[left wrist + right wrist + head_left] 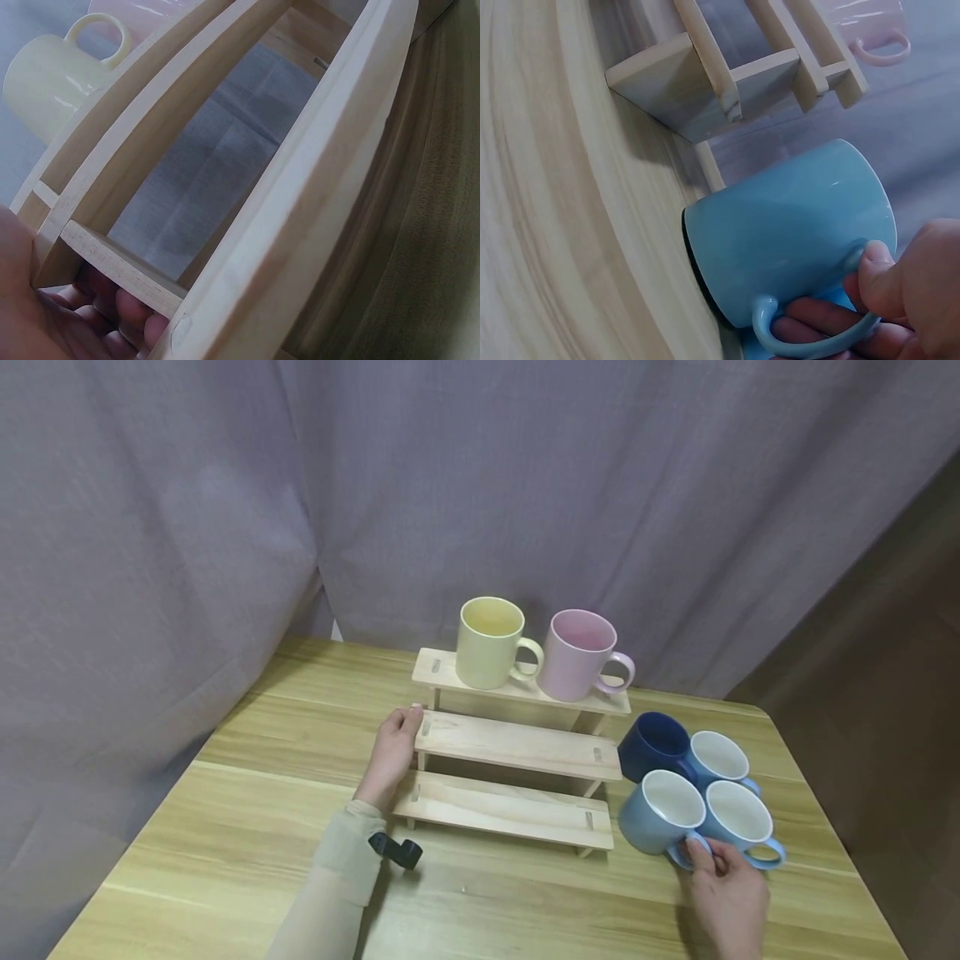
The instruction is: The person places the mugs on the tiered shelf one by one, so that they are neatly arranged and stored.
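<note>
A three-tier wooden rack (517, 745) stands mid-table. My left hand (395, 747) grips its left end at the middle tier; the left wrist view shows curled fingers (135, 311) under the side board. On the top tier sit a yellow mug (483, 647) and a pink mug (573, 660), handles to the right. Right of the rack, my right hand (727, 889) holds a light blue mug (652, 818) by its handle. In the right wrist view, thumb and fingers close round that mug's handle (817, 346), and its dark-rimmed base is right at the table.
Close behind the held mug are a dark blue mug (652, 747) and two more light blue ones, one at the back (718, 758) and one in front (742, 818). A grey curtain (480, 485) hangs behind the wooden table (225, 843).
</note>
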`<state>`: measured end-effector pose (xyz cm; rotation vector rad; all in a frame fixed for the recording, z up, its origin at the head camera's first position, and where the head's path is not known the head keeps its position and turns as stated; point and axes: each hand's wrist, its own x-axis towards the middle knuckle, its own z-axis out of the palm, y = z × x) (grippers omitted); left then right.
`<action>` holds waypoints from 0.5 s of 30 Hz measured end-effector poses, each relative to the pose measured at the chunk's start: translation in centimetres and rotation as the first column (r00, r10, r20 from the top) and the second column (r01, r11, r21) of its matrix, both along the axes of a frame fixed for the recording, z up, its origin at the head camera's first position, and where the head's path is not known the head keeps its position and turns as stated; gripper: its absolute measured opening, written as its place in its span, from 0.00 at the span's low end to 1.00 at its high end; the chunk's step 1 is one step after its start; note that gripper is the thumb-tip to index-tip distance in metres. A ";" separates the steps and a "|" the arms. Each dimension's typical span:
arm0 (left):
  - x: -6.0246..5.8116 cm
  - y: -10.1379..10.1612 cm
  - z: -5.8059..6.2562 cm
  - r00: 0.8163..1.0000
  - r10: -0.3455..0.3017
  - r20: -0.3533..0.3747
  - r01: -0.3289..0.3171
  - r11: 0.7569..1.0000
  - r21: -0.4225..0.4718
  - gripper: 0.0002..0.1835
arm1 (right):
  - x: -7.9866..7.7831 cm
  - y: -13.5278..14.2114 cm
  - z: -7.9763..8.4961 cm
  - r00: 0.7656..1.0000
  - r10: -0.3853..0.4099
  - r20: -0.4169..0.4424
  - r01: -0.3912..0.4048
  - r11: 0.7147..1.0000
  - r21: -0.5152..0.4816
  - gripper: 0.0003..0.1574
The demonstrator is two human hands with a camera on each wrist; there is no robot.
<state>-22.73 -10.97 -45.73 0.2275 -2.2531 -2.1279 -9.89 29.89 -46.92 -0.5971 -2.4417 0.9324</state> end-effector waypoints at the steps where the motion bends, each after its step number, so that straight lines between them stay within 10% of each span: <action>1: 0.0 0.0 0.0 1.000 0.001 0.000 -0.001 1.000 0.000 0.20 | 0.1 0.1 0.1 1.000 -0.004 0.002 0.004 1.000 0.002 0.14; 15: 0.1 0.0 0.2 1.000 -0.002 -0.007 0.002 1.000 0.015 0.20 | 2.6 0.3 3.4 0.999 -0.047 -0.008 0.047 0.997 -0.054 0.18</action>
